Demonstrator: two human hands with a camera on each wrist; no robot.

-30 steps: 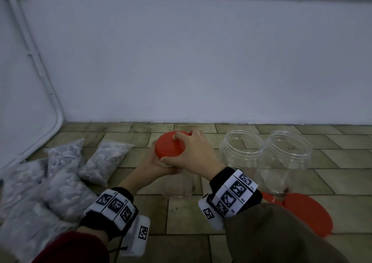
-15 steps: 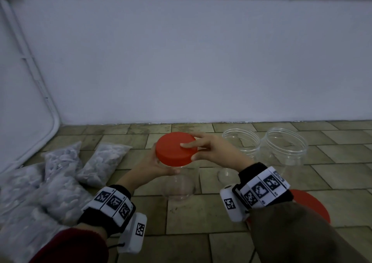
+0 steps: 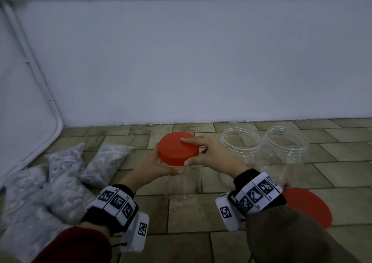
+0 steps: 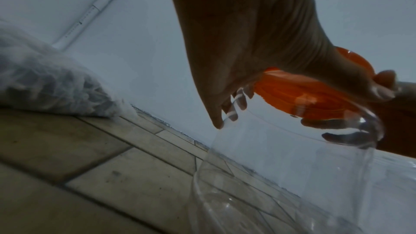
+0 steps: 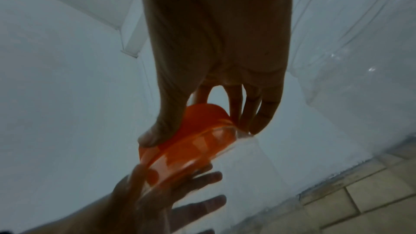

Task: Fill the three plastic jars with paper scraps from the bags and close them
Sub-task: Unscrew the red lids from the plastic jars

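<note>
**A:** Where does the job stand for you right now?

**B:** Early, I judge. Your left hand [image 3: 159, 165] is wrapped round the neck of the clear round plastic jar [image 3: 181, 182], which you hold just above the floor, and it looks empty. Your right hand [image 3: 209, 156] pinches the rim of the round red plastic lid [image 3: 177, 149], fingers on top and thumb at the near edge, with the lid sitting on the jar's mouth. Whether it is threaded on or loose, I cannot tell.

**A:** And the other two?

**B:** Two more clear plastic jars [image 3: 241, 143] stand open and empty to your right, touching or nearly so. A second red lid [image 3: 310, 206] lies flat on the floor near your right wrist; a third one I cannot make out. The clear bags of pale paper scraps [image 3: 60, 182] are heaped to your left, all apparently still full. So filling and closing all remain.

**A:** The setting?

**B:** You work on a floor of worn beige tiles [image 3: 201, 212], dirty in the joints, against a plain white wall [image 3: 201, 61] with a white pipe [image 3: 40, 85] running down the left corner. The light is dim.
</note>
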